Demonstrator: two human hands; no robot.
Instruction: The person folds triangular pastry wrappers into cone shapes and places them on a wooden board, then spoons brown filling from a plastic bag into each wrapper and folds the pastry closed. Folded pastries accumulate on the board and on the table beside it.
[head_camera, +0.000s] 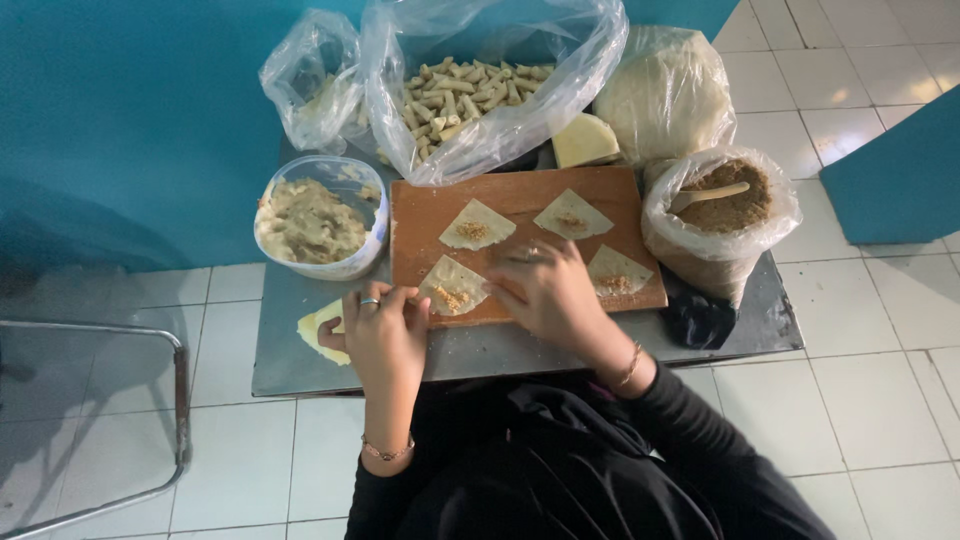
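A wooden board lies on a grey metal table. Several square dough wrappers with brown crumbly filling lie on it, one at the near left, others behind and at right. My left hand pinches the near-left wrapper's corner with its fingertips. My right hand rests on the board beside that wrapper, fingers curled down, covering part of the board. A stack of pale wrappers lies on the table under my left hand.
A plastic tub of pale mash stands left of the board. A bag of brown crumbs with a wooden spoon sits at right. Behind are bags of rolled pieces, a dough bag and a pale block. Metal chair frame at left.
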